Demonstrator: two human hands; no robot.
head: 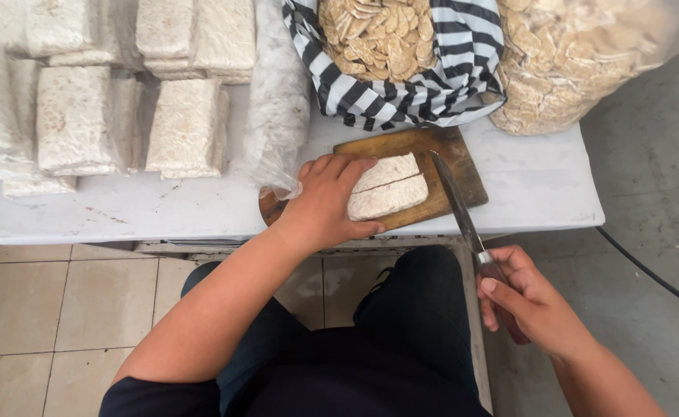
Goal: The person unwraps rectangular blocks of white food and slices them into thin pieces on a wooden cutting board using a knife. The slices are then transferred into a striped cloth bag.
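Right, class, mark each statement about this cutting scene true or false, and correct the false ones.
1. The left hand rests on a pale block on the wooden board. True.
2. The right hand holds a spoon. False: it holds a knife.
3. The block is uncut. False: a cut line splits it lengthwise.
4. The striped bag holds sliced pieces. True.
5. The board lies on the floor. False: it sits on the white table.
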